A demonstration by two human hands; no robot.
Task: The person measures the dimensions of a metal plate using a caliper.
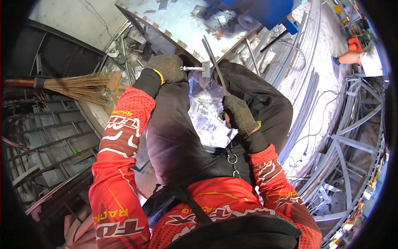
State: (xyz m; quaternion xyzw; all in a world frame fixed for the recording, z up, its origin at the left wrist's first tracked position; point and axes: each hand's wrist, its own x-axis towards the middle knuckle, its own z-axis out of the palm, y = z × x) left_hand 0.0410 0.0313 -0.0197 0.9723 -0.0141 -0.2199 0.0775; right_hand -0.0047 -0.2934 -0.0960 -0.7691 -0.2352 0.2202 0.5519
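My left hand point(166, 69), in a dark knit glove with a yellow cuff edge, is closed around a slim silver tool that looks like pliers point(192, 68). At the tool's tip is a small grey metal plate point(206, 69). My right hand point(239, 115), gloved the same way, grips the lower end of a long narrow file-like metal bar point(217, 69). The bar slants up and away, and its middle overlaps the edge of the small plate in this view. Both hands are over my spread knees, and a bright pale surface point(209, 110) shows between my thighs.
A metal-topped table point(182, 20) ahead carries flat metal pieces point(222, 18) and a blue machine point(265, 10). A broom point(83, 87) lies left beside a dark metal frame point(45, 137). Long metal bars point(304, 99) cover the right floor. Another person's hand point(350, 57) shows far right.
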